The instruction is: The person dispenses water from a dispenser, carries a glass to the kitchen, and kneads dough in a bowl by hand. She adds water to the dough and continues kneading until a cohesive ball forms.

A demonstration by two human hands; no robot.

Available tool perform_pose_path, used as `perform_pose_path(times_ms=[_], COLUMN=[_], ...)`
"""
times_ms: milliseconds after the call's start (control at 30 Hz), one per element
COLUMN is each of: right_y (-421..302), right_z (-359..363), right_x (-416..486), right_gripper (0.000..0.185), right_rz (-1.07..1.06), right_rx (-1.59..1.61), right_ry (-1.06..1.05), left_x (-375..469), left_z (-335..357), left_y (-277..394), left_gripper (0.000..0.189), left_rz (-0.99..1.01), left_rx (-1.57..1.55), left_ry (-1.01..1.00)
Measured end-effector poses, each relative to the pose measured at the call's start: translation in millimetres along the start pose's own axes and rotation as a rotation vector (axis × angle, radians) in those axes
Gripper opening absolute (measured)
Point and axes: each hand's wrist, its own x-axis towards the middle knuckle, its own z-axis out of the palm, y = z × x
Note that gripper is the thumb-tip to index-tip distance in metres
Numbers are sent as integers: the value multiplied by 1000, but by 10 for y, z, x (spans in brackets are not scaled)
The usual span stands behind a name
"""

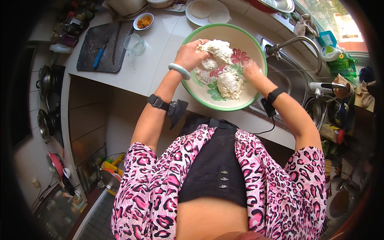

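A wide enamel basin point(192, 87) with a green rim and painted flowers sits at the counter's edge, partly over the sink's side. Gripped in my left hand point(192, 55) is a rough lump of floury dough point(218, 51), held above the left part of the basin. A second lump of shaggy dough point(228, 85) lies on the basin's floor with crumbs around it. My right hand point(252, 70) is blurred over the basin's right side, beside that second lump; its fingers look curled, and whether they hold anything is unclear.
A dark cutting board point(85, 60) with a blue-handled knife point(99, 57) lies at the left. Near it stand a glass mug point(134, 44) and a bowl of orange food point(144, 22). Behind the basin is a plate with white rounds point(195, 21). At right are a sink point(280, 78) and faucet point(297, 40).
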Motion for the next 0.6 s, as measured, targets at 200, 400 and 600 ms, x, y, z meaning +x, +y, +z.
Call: perform_pose_path(times_ms=[200,400,600], right_y=[-277,-172,-140], right_z=[72,-86,-136], right_x=[-130,-77,-46], right_gripper=[21,21,21], right_rz=[307,-83,-76], right_rx=[207,179,160], right_ry=[421,-308,61], left_x=[20,57,80], left_z=[-20,52,123], left_y=[-4,-49,-128], left_gripper=[45,46,46], left_rz=[-23,-14,-63], left_rx=[70,51,-15], left_ry=[-2,9,3])
